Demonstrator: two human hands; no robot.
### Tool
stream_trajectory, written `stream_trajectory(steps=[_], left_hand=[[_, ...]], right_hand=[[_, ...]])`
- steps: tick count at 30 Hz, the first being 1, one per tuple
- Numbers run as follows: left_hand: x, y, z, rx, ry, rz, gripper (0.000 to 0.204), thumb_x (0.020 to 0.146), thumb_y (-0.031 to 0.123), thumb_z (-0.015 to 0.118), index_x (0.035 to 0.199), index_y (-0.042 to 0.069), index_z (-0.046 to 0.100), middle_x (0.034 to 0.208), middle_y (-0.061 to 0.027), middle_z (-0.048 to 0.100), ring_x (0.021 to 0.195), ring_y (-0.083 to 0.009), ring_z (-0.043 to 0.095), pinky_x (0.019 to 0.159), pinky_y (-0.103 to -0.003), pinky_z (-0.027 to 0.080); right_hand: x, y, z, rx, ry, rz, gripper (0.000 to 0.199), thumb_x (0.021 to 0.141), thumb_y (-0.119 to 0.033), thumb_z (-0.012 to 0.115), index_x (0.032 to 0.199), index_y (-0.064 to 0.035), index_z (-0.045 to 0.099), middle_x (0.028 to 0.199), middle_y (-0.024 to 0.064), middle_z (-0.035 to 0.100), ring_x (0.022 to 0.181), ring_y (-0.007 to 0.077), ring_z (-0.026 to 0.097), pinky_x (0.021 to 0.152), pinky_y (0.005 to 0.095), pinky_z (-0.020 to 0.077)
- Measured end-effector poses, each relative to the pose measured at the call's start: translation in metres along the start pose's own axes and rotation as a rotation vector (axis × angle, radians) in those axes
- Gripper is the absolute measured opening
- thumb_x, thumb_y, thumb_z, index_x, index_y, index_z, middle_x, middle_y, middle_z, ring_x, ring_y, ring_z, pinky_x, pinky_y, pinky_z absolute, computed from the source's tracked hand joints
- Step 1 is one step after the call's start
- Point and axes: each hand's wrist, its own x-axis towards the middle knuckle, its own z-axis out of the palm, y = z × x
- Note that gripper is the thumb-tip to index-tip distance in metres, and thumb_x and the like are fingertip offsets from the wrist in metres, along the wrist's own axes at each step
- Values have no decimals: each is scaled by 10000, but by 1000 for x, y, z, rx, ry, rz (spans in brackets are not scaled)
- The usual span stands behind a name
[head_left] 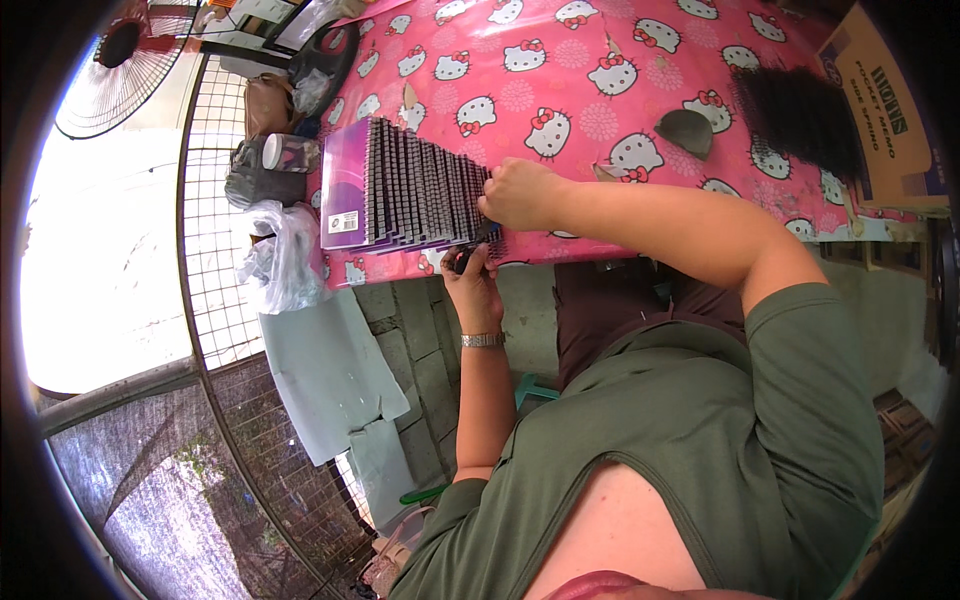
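A long overlapping row of spiral notebooks (345,185) with purple covers and black wire coils lies along the table's near left edge. My right hand (520,195) is closed at the row's right end, fingers curled against the last coils; what they pinch is hidden. Just below it, my left hand (474,275), with a metal watch at its wrist, grips a small black-handled tool (463,260) at the table's edge. A bit of blue shows between the two hands, and the tool's working end is too small to tell.
A pink tablecloth (520,90) with white cat faces covers the table. To the right lie a dark heap of loose black coils (795,120), a grey rounded piece (685,133) and a cardboard box (890,110). Plastic bags (275,260), a lidded tub (287,153) and a fan (125,60) stand left.
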Motion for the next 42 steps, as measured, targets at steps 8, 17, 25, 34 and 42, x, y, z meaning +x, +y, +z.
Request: stream_trajectory(steps=[8, 17, 25, 34, 42], left_hand=[[-7, 7, -1, -106, 10, 4, 368, 839, -86, 675, 1089, 69, 455, 832, -71, 617, 626, -162, 576, 550, -271, 445], [0, -1, -1, 24, -2, 23, 411, 821, -90, 696, 1095, 68, 434, 815, -64, 605, 625, -149, 574, 551, -270, 446], [-1, -1, -2, 4, -17, 15, 400, 826, -86, 688, 1099, 65, 438, 811, -66, 608, 621, -149, 575, 550, -273, 446], [2, -5, -5, 6, 3, 22, 390, 831, -82, 681, 1105, 75, 451, 858, -93, 641, 638, -162, 585, 553, -278, 448], [-1, -5, -12, -106, 19, 29, 382, 844, -70, 679, 1112, 79, 452, 873, -95, 641, 633, -168, 581, 551, -288, 448]], right_hand=[[-13, 7, 3, 80, 4, 104, 173, 862, -181, 562, 857, -100, 714, 874, 72, 715, 883, 253, 689, 817, 417, 527], [-1, 2, 1, -11, -80, 26, 143, 854, -196, 562, 898, -105, 662, 934, 66, 678, 917, 228, 653, 778, 388, 482], [-13, 9, 7, -49, 90, 32, 160, 848, -194, 566, 940, -105, 661, 949, 64, 676, 929, 233, 649, 823, 410, 475], [2, -2, 0, 52, -139, 55, 176, 836, -185, 577, 848, -113, 737, 856, 72, 733, 847, 246, 712, 796, 424, 527], [-15, 10, 16, 98, 6, 136, 171, 853, -168, 559, 844, -99, 715, 872, 81, 715, 861, 273, 696, 877, 476, 524]])
